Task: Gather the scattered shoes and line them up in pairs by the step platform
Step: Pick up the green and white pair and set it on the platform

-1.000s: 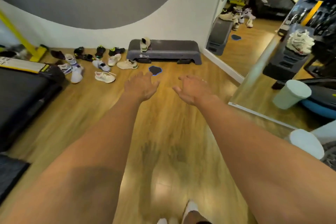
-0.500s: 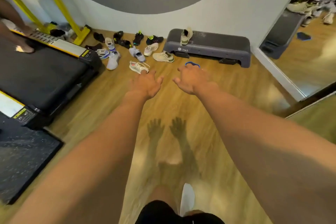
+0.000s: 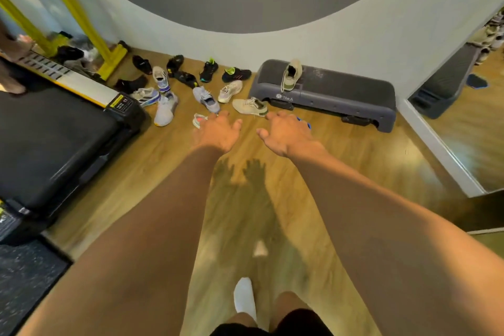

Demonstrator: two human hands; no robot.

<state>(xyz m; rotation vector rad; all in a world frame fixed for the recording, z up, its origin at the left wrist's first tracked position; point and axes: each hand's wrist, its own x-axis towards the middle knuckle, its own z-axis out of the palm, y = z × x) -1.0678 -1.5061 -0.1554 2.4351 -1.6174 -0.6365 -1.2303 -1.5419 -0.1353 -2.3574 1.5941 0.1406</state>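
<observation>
Head view is showing our left hand (image 3: 216, 132) and right hand (image 3: 286, 132) reaching forward, both spread and empty. The scattered shoes (image 3: 204, 95) are lying on the floor left of the step platform (image 3: 341, 93), one beige shoe (image 3: 291, 75) on top. We are judging it best to take matching shoes together, beginning with the nearest.

Bright overhead light, floor glare, motion blur, fisheye-curved edges.

Place: a gym or home fitness room is indicated
Evidence: treadmill (image 3: 49, 139), grey step platform (image 3: 327, 93), yellow frame (image 3: 81, 19), wall mirror (image 3: 469, 123)
Floor: wood laminate (image 3: 368, 172), trainers (image 3: 207, 84) scattered by wall
</observation>
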